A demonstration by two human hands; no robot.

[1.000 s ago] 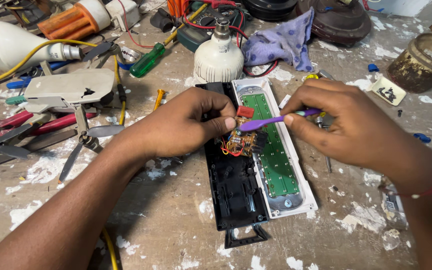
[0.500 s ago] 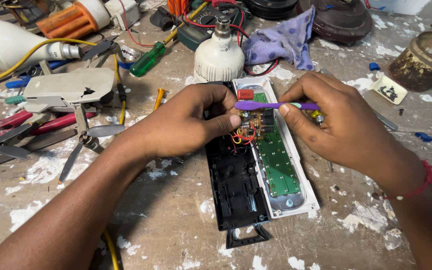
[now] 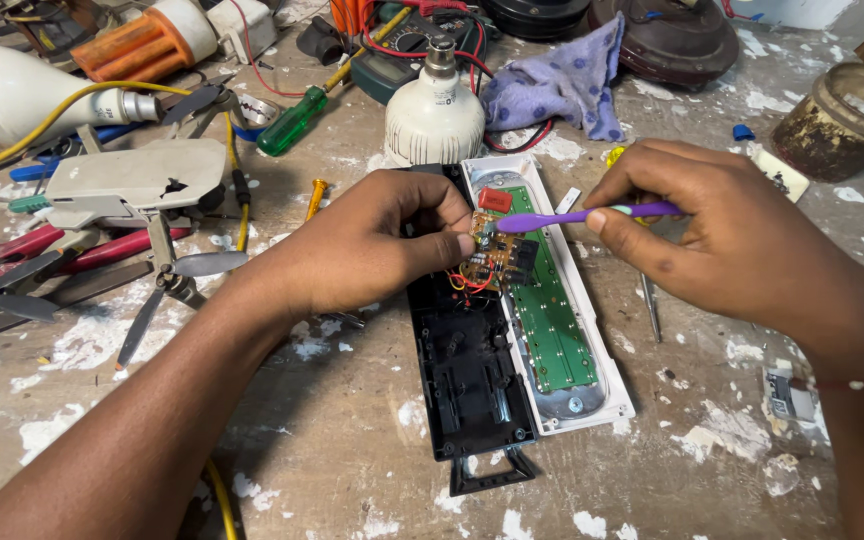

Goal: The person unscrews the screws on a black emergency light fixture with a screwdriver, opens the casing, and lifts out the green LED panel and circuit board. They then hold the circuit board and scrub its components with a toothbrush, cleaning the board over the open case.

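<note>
My left hand [image 3: 367,243] pinches a small orange circuit board [image 3: 490,259] with red wires, holding it on edge over an opened lamp casing. The casing lies in two halves: a black back shell [image 3: 467,380] and a white tray [image 3: 592,395] carrying a long green LED board [image 3: 549,320]. My right hand [image 3: 727,235] grips a purple toothbrush [image 3: 577,216], its head touching the top of the small circuit board.
A white bulb [image 3: 434,118] stands just behind the casing, with a purple cloth [image 3: 557,85], a multimeter [image 3: 404,55] and a green-handled screwdriver [image 3: 297,118] further back. Pliers and cutters [image 3: 72,262] lie left. A dirty jar [image 3: 847,125] is at the right.
My right hand has swung the toothbrush up and to the left, so its head now rests on the small board. My left hand has turned the board slightly upward.
</note>
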